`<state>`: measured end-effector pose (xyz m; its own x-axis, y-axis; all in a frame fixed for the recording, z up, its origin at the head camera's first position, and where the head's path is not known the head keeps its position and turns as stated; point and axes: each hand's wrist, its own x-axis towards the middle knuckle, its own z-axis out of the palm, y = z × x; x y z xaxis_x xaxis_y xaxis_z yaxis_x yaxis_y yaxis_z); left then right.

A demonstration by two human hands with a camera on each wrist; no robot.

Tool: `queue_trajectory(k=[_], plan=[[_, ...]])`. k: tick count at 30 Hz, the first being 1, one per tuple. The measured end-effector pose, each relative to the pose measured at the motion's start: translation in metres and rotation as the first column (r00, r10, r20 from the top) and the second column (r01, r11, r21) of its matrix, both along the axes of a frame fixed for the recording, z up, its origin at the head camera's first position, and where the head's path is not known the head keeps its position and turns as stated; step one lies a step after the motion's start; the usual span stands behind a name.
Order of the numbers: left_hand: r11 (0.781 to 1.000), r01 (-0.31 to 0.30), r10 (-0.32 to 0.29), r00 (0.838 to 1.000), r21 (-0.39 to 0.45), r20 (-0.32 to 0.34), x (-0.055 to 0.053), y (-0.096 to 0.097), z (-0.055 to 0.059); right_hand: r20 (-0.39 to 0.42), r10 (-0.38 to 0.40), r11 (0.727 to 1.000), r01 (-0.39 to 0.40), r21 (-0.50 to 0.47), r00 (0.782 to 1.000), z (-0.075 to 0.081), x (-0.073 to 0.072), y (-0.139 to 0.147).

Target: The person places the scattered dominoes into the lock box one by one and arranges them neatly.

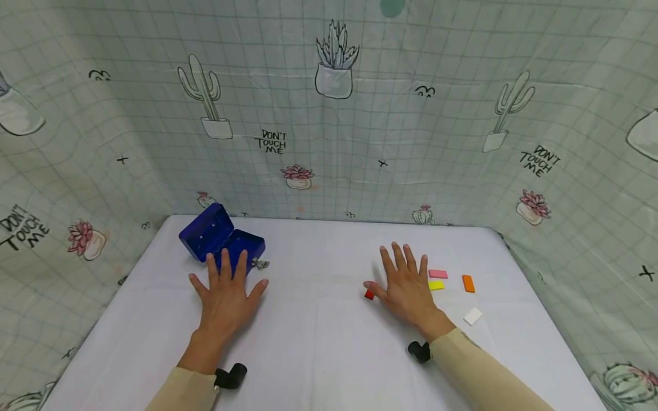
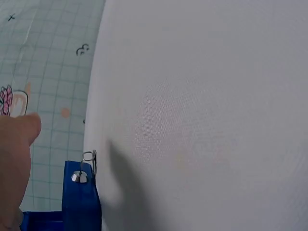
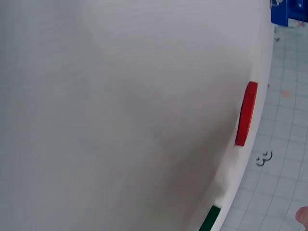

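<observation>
Head view: L hand (image 1: 223, 297) is over the near part of the blue lockbox (image 1: 249, 242), R hand (image 1: 408, 288) amid the small blocks; both w/ fingers spread wide, nothing held. Can't tell if L fingertips touch the box. Lockbox sits near the counter's (image 1: 319, 325) far L corner, hinged open, L half tilted up, keys (image 1: 261, 264) at its R side. Red block (image 1: 369, 294) shows just by R thumb; pink block (image 1: 438, 274), yellow block (image 1: 436, 285), orange block (image 1: 468, 283) & white block (image 1: 473, 316) lie to R of that hand. Right wrist cam adds a green block (image 3: 210, 220), prob. hidden from the head cam by R hand.

Risks, imo: if I drop R palm flat, I could shove the green one b/c I can't see it from above. Blocks look thin, so a sloppy pinch may skid them. On L, a low fingertip could snag the keys or nudge the box toward the edge; bumping the tilted half might drop it on my fingers.
</observation>
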<state>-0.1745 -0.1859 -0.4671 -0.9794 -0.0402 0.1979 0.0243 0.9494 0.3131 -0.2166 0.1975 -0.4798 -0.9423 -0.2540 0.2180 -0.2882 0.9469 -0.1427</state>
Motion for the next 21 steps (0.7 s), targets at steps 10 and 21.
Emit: queue_trajectory(k=[10, 21], plan=[[0.989, -0.096, 0.094, 0.995, 0.108, 0.028, -0.009, -0.01, -0.001, 0.068, 0.157, 0.987, -0.154, -0.05, 0.985, 0.018, -0.028, -0.064], [0.984, -0.132, 0.12, 0.987, 0.116, 0.107, -0.032, -0.01, -0.01, 0.101, 0.393, 0.912, -0.401, 0.086, 0.914, 0.013, -0.052, -0.149]])
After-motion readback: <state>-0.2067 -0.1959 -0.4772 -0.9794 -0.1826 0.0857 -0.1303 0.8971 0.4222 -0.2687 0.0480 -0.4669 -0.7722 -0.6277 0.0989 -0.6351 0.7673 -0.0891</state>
